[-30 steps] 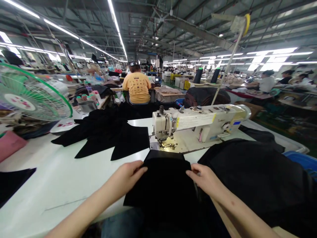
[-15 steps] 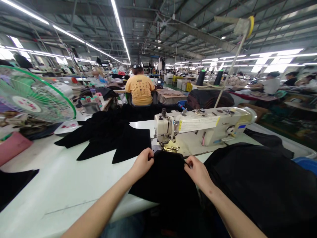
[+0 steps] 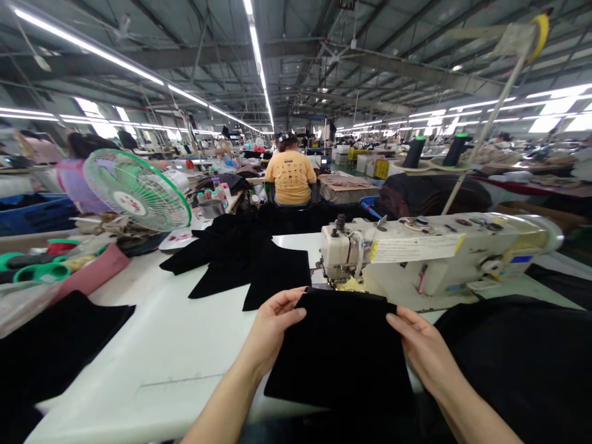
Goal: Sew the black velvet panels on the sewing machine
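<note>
A piece of black fabric (image 3: 342, 351) is stretched between my two hands in front of the sewing machine (image 3: 416, 246). My left hand (image 3: 277, 317) pinches its upper left corner between thumb and fingers. At the upper right corner, my right hand (image 3: 419, 336) grips the same piece, thumb on top. The fabric's top edge runs nearly straight between them, just this side of the needle area, and its lower part hangs over the table's front edge. Whether the fabric touches the machine's foot I cannot tell.
More black fabric pieces (image 3: 222, 246) lie left of the machine, and another (image 3: 55, 351) at the far left. Dark fabric (image 3: 522, 357) is heaped at the right. A green-rimmed fan (image 3: 139, 191) stands behind the white table (image 3: 185, 345). A person in a yellow shirt (image 3: 290, 176) sits ahead.
My view has turned left, so things appear further right. Both hands have raised and spread the fabric, its top edge now straighter and wider. My thumbs now show on top of it.
</note>
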The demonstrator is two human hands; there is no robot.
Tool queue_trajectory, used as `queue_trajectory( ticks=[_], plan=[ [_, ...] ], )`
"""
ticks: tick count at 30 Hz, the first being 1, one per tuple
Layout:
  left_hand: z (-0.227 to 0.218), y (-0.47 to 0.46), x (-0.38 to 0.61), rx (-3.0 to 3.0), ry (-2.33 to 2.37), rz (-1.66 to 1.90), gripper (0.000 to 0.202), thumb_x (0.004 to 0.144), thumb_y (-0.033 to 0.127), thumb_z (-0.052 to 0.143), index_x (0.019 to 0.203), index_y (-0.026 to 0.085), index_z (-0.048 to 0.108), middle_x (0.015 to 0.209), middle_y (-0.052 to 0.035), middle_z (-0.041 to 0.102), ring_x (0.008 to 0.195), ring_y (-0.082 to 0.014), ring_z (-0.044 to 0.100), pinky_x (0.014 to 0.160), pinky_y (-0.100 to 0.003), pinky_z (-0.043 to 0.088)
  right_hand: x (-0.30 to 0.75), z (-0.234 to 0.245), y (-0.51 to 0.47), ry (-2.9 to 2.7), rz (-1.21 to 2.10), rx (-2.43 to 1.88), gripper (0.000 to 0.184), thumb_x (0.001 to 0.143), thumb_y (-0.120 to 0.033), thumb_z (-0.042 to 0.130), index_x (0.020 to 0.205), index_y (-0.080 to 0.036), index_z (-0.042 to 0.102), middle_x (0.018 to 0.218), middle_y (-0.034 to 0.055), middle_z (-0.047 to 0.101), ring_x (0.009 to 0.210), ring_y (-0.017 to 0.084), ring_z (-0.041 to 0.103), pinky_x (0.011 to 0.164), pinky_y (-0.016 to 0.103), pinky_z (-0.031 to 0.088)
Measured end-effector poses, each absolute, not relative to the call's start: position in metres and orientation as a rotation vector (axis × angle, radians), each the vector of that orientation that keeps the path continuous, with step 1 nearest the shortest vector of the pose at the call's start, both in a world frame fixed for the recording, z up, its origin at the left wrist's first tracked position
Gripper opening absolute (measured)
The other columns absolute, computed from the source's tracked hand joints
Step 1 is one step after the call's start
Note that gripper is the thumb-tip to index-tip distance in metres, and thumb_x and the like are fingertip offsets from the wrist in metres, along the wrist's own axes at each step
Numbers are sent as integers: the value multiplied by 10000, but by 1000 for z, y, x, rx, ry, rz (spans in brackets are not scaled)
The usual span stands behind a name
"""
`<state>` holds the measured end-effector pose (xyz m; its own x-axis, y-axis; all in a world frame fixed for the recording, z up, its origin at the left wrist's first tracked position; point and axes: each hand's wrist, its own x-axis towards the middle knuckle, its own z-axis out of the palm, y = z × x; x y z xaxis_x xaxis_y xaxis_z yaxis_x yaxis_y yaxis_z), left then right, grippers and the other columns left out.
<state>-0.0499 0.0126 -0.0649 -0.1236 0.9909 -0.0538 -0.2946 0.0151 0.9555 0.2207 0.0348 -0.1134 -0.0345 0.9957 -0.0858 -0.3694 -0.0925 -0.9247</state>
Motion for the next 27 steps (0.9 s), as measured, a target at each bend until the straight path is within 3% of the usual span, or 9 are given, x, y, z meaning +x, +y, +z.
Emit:
queue_trajectory(
  ticks=[10, 16, 19, 22, 27],
  plan=[
    [-56, 8, -41, 1096, 1268, 1633, 157, 747, 355, 775, 793, 205, 785, 977, -48, 746, 974, -219, 670, 931, -308, 506, 221, -117, 37, -763, 1363, -990, 375, 652, -421, 899, 932, -195, 792, 924, 64, 784, 959, 295, 731, 834, 353, 621],
    [-53, 10, -39, 998, 1389, 1668, 218, 666, 373, 816, 787, 198, 766, 836, -41, 756, 839, -214, 691, 798, -303, 549, 219, -102, 34, -635, 1276, -1069, 449, 503, -383, 962, 888, -215, 806, 1000, 43, 783, 987, 233, 729, 789, 163, 593],
    [-52, 10, -38, 985, 1389, 1672, 222, 659, 374, 816, 776, 196, 753, 818, -37, 753, 820, -199, 687, 783, -288, 546, 220, -96, 33, -615, 1261, -1082, 470, 476, -397, 968, 880, -218, 809, 1054, 37, 773, 1027, 234, 711, 767, 138, 584],
    [-52, 10, -37, 982, 1395, 1679, 222, 663, 369, 813, 772, 190, 741, 819, -35, 748, 821, -190, 682, 789, -281, 541, 222, -95, 33, -636, 1256, -1075, 462, 487, -413, 961, 878, -219, 811, 1041, 44, 774, 1027, 250, 706, 794, 177, 593],
    [-55, 13, -38, 960, 1353, 1724, 254, 639, 356, 832, 752, 176, 693, 819, -32, 729, 817, -174, 672, 790, -275, 535, 222, -92, 31, -759, 1155, -1087, 401, 534, -439, 933, 837, -210, 809, 1006, 73, 770, 1013, 299, 694, 897, 346, 583]
  ],
)
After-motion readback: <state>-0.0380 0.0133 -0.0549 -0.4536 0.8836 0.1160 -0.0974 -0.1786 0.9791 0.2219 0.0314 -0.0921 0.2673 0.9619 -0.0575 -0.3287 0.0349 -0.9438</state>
